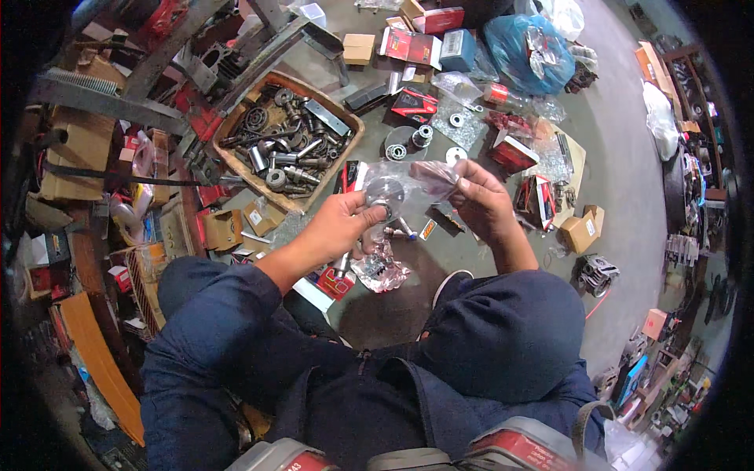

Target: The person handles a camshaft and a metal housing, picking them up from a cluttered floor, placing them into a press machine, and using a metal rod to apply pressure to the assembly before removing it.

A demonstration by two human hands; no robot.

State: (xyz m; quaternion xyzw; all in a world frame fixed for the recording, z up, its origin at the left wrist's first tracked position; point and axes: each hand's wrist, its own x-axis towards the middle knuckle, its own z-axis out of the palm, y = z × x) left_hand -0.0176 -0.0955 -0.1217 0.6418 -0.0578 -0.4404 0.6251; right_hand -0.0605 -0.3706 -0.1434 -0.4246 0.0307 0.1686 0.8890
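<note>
My left hand (334, 226) is closed, thumb and fingers pressed on a round metal part (385, 190) with a disc-shaped face. Below the same hand a metal shaft (342, 264) sticks out; I cannot tell whether it belongs to that part. My right hand (487, 196) pinches a clear plastic bag (430, 179), which stretches across to the metal part. On the floor under my hands lie a crumpled silvery wrapper (382, 271) and a blue-tipped metal piece (404, 229). Beyond the bag are bearings (396, 151) and a flat metal washer (455, 155).
A tray (351, 161) full of greasy gears and shafts stands at the left, beside a metal frame (110, 100). Red and black boxes (415, 104), a blue plastic bag (518, 47) and small cartons (581, 230) lie about. Loaded shelves (691, 94) run along the right.
</note>
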